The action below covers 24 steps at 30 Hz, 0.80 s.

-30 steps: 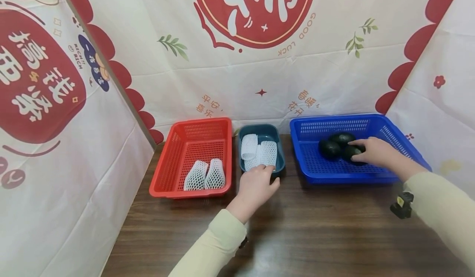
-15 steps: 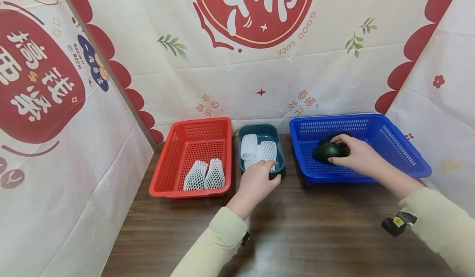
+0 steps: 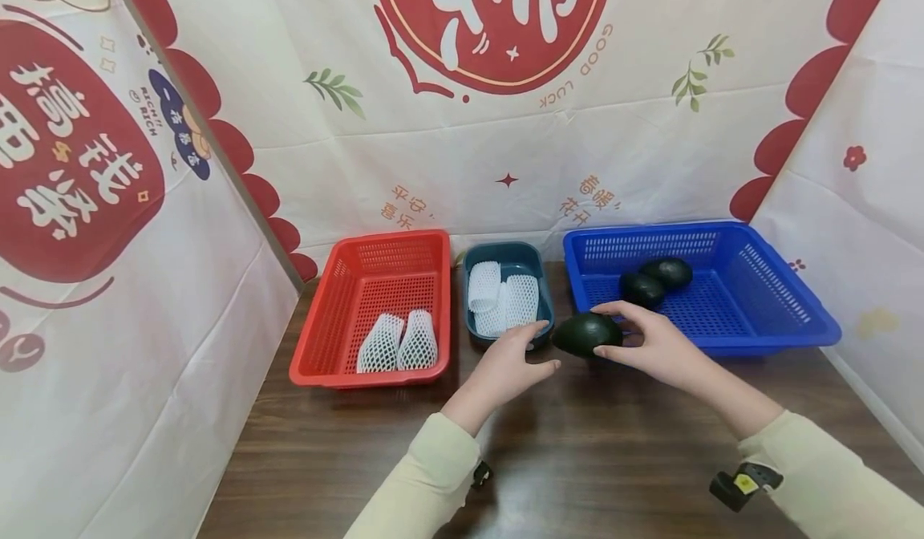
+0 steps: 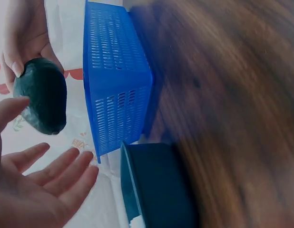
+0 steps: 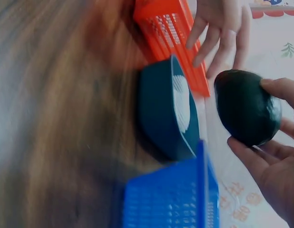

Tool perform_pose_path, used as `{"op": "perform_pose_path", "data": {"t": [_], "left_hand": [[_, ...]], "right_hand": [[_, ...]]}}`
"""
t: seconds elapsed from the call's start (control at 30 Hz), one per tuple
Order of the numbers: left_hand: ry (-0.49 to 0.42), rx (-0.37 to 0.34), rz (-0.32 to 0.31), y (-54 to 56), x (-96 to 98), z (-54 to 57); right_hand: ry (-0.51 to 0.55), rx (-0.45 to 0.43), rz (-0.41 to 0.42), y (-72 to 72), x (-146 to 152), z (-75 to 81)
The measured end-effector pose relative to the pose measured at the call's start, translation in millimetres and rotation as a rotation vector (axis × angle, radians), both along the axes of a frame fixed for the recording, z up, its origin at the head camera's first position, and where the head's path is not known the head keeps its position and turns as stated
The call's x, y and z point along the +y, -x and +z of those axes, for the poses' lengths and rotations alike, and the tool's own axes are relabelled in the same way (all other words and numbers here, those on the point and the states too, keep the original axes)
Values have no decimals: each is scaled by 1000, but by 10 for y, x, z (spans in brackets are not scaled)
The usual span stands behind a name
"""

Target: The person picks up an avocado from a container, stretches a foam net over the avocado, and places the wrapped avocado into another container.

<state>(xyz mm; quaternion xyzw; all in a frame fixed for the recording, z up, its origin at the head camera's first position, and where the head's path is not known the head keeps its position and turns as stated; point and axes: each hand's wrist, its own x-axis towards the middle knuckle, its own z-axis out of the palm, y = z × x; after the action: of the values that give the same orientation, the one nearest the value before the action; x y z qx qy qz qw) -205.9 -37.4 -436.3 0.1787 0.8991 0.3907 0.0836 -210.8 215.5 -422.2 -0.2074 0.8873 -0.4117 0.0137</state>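
Observation:
A dark green avocado (image 3: 588, 335) is pinched by its right end between the thumb and fingers of my right hand (image 3: 650, 345), raised over the table in front of the blue basket. My left hand (image 3: 503, 370) holds nothing; its fingers are spread beside the avocado's left tip, at the front of the small teal bin (image 3: 546, 290). In the left wrist view the avocado (image 4: 44, 97) hangs above the open fingers. White foam net sleeves (image 3: 523, 298) lie in the teal bin. Two more avocados (image 3: 666, 273) rest in the blue basket (image 3: 765, 326).
At the left stands a red basket (image 3: 318, 346) with two net-sleeved pieces (image 3: 417, 342) near its front. The baskets and bin sit in a row on a wooden table (image 3: 577, 459) against a printed cloth backdrop (image 3: 447, 162).
My right hand has lifted one avocado out of the blue basket and carried it left and toward me. My left hand has stayed near the teal bin, its fingers spreading a little wider.

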Motion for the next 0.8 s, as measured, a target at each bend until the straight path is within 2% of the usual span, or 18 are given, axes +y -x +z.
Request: {"op": "perform_pose_path", "data": {"t": [0.1,0.23,0.33,0.43,0.63,0.73,0.8], "left_hand": [[-132,-84,-3,-6,-12,-68],[-369,-200,34,-16,-41,-149],[-539,-243,54,-13,-62,-202],[-647,-279,92,-20,-86,-258],[-858,-406,249,-82,-126,-430],[-940,-463,331,-122,-142,-513],[-967,-467,382,-132,-147,-573]], "right_hand": [[54,-25,9,-54,-99,-76],[137,-66,-2,-127,-215,-169],[214,-75,-22,-176,-287,-249],[304,-83,-30,-216,-356,-348],[460,-103,-44,-283,-503,-581],[470,-105,-83,-311,-572,-681],[446,-111,-119,-321,-616,-738]]}}
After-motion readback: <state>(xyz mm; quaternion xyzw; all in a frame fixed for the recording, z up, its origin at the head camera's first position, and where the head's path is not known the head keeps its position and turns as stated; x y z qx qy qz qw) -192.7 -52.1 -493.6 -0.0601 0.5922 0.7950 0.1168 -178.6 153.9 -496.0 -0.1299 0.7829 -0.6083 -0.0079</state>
